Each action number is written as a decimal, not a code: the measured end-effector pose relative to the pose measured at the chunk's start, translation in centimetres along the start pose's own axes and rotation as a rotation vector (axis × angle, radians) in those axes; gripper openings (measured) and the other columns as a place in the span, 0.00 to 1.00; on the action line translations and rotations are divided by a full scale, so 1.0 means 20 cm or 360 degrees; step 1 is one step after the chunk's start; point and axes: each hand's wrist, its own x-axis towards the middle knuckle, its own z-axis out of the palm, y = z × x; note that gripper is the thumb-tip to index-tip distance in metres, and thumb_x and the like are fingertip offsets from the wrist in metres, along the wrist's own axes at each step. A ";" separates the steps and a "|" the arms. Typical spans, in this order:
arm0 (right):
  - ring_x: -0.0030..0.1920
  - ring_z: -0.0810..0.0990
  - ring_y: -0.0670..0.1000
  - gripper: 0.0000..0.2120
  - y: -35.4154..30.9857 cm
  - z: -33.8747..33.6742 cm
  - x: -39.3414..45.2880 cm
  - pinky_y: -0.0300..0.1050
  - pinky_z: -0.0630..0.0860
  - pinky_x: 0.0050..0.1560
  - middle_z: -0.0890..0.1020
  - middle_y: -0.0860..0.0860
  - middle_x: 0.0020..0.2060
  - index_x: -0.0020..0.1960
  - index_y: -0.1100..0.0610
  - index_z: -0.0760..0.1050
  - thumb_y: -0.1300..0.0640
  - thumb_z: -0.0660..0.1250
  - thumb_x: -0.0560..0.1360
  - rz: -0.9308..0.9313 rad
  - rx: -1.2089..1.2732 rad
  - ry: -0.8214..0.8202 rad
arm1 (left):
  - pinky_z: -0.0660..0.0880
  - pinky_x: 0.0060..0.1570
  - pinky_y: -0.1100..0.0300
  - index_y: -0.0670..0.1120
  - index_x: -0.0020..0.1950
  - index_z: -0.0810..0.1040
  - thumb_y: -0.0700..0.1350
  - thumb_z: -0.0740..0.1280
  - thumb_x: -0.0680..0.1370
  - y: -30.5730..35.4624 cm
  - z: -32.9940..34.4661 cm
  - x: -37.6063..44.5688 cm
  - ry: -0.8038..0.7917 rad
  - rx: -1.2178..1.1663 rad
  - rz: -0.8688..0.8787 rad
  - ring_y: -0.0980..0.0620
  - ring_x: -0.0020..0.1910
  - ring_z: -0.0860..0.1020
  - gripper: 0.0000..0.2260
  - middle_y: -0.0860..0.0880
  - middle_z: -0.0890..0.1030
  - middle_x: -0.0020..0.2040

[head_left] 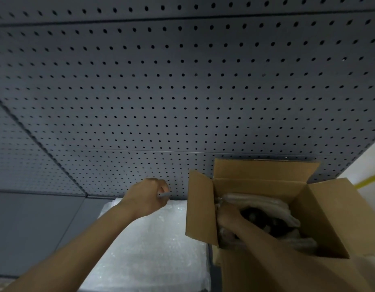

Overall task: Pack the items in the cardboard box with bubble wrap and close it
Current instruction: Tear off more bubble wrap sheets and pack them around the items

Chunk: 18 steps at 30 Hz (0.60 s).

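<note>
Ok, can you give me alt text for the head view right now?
The right hand reaches into an open cardboard box holding bubble-wrapped items. The left hand pinches an edge of bubble wrap lying beside the box, before a grey pegboard wall.

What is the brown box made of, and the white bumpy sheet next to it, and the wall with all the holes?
The box looks like plain brown cardboard: matte, with creased, folded flaps. The white sheet seems to be bubble wrap, a thin see-through plastic with a shiny, bumpy surface. The wall is a dark grey pegboard with even rows of holes, probably painted metal, though it could be hardboard.
</note>
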 end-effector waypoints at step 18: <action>0.60 0.76 0.54 0.07 0.02 -0.01 -0.02 0.44 0.71 0.54 0.77 0.53 0.51 0.56 0.55 0.72 0.60 0.58 0.80 -0.0111 -0.0447 -0.0004 | 0.73 0.49 0.64 0.52 0.59 0.77 0.52 0.66 0.77 -0.07 0.02 -0.12 -0.0084 0.0054 0.0018 0.58 0.49 0.77 0.12 0.55 0.80 0.57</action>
